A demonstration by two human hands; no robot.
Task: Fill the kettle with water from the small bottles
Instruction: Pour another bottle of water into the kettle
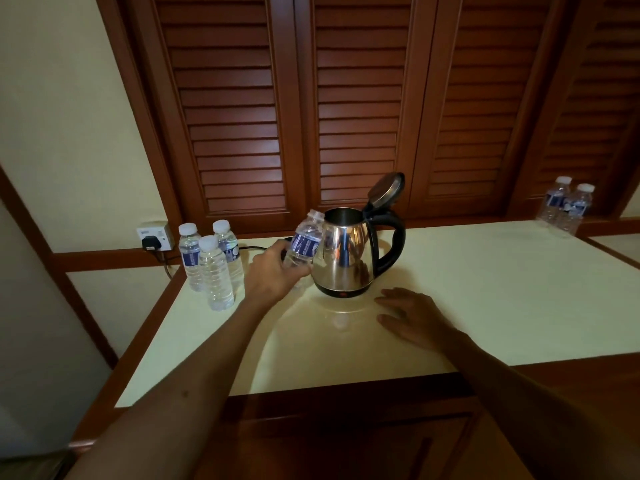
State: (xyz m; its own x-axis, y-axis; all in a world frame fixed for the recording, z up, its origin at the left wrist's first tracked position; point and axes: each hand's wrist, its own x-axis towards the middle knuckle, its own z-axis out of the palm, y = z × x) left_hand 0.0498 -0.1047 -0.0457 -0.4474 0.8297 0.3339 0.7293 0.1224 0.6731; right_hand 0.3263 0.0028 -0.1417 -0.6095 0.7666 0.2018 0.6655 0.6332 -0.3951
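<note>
- right hand point(414, 317) lower centre-right, flat on cream table point(485, 289), fingers spread
- left hand point(277, 271) centre, curled round small bottle point(306, 240): clear, blue label, text unreadable, tilted toward kettle point(346, 254)
- kettle steel, black handle, lid up
- three capped bottles point(211, 265) centre-left
- two bottles point(566, 206) far right

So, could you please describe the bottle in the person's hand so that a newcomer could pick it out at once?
Find the steel kettle with its lid up, on the pale counter. Against its left side leans a small blue-labelled bottle, gripped by the left hand. Unlike the three bottles standing upright further left, it is tilted towards the kettle's mouth and is the only one held.
</note>
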